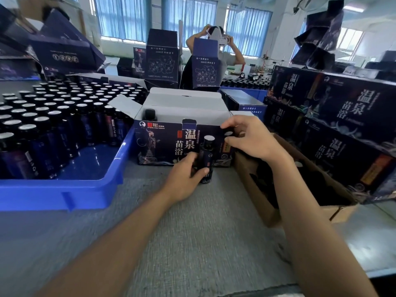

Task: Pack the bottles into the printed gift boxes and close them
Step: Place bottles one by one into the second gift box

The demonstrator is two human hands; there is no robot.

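Head view looks down on a gray table (192, 243). On the left sits a big blue tray (64, 194) full of dark bottles with silver caps. On the right is a stack of closed boxes (342, 125), and just in front of them a brown box (267, 209) lies open.

In the middle stands the open gift box (162, 144). Its top flaps are up and its open mouth faces the ceiling. One bottle in the box (150, 115) already stands at the far left end. The rest of the inside looks white and free.

The left hand (184, 179) has its fingers and thumb wrapped round the low part of a bottle (207, 153). This bottle stands straight up, cap on top, right in front of the box's front wall. I cannot tell if its bottom touches the table.

The right hand (250, 138) is curled at the top right corner of the box. A silver cap (228, 133) peeks out under its fingers. I cannot tell if it holds that cap or only the box edge.

The mouth of the box is higher than the bottle and behind it. So I think the left hand, which is nearer, must lift the bottle up, over the front wall, then down inside, keeping it straight.
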